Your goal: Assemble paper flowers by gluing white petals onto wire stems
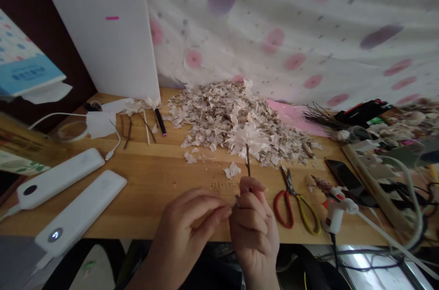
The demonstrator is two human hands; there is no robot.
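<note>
My right hand (254, 223) is closed round a thin brown stick that carries a white paper flower (248, 139) at its top, held upright over the wooden table (161, 175). My left hand (187, 228) sits beside it, fingers curled, its fingertips pinched against the stick's lower end near the right thumb. Behind the flower lies a big heap of torn white paper scraps (233, 116).
Red-and-yellow scissors (295, 207) and a white glue gun (334, 210) lie right of my hands, then a phone (346, 180) and tangled cables. Two white power banks (78, 212) lie at the left, with tape (72, 131), twigs and a pen (160, 121) behind them.
</note>
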